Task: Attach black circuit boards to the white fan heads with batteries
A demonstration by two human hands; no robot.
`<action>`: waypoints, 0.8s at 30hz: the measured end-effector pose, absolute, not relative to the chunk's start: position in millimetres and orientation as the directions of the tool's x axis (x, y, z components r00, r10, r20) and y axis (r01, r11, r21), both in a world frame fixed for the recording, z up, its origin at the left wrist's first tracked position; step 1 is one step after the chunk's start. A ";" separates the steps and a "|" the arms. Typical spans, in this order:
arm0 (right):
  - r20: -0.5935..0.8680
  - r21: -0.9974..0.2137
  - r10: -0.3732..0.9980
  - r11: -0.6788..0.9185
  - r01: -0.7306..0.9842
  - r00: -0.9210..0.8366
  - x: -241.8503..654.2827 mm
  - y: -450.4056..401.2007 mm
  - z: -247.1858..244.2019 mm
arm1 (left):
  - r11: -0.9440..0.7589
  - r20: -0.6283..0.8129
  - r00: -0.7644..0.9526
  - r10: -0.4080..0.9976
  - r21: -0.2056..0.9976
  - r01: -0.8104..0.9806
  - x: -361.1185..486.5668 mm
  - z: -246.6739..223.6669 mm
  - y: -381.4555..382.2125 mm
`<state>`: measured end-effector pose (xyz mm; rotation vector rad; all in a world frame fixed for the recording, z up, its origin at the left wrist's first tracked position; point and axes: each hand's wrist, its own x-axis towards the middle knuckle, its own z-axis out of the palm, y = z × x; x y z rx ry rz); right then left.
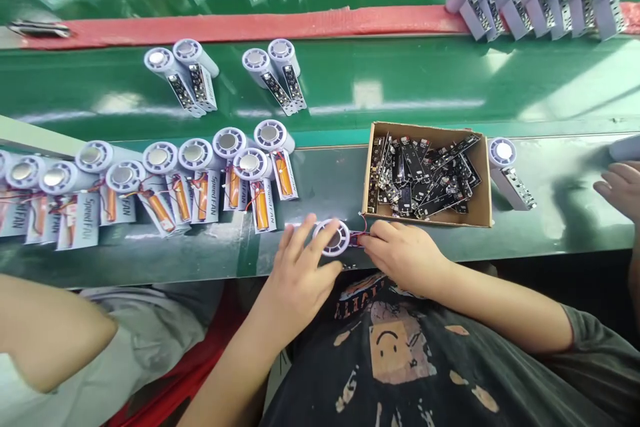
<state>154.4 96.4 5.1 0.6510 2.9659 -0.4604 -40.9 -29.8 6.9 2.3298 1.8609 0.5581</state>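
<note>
A pale lilac handheld fan (341, 240) lies near the bench's front edge, its round head to the left and its handle to the right. My left hand (300, 270) holds the round head between index finger and thumb, while its other fingers are spread. My right hand (405, 255) is closed, its fingertips pinched at the handle where dark parts and a thin red wire (364, 219) show. What exactly lies under those fingertips is hidden. Just behind my right hand stands a cardboard box (427, 215) of black circuit boards (415, 160).
Several fans (197, 155) with orange batteries line the bench at left. Another fan (513, 180) lies right of the box. More fans (280, 77) sit on the green belt (360, 73), beyond which runs a red strip (250, 27). Other people's arms (620, 187) flank me.
</note>
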 end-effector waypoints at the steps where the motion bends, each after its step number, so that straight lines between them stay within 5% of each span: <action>1: -0.129 -0.270 0.405 0.864 0.425 -0.905 149.4 95.5 4.0 | -0.236 0.170 0.190 0.967 0.308 0.922 -40.1 6.9 -26.0; 8: -0.024 -0.410 0.575 0.740 0.532 -0.818 136.6 86.4 -5.3 | -0.261 0.104 0.240 0.965 0.358 0.897 -48.7 0.5 -25.4; 14: 0.178 -0.663 0.540 0.683 0.306 -0.822 145.2 86.1 -17.7 | -0.245 0.152 0.199 0.968 0.416 0.875 -52.8 -0.3 -28.5; 20: 0.137 -0.567 0.554 0.724 0.394 -0.821 145.7 85.7 -13.7 | -0.282 0.376 0.093 0.922 0.487 0.827 -47.5 6.2 -55.1; 24: 0.119 -0.425 0.605 0.748 0.510 -0.788 143.1 83.7 -11.8 | -0.157 0.255 -0.022 0.967 0.662 0.733 -40.0 -0.7 -75.0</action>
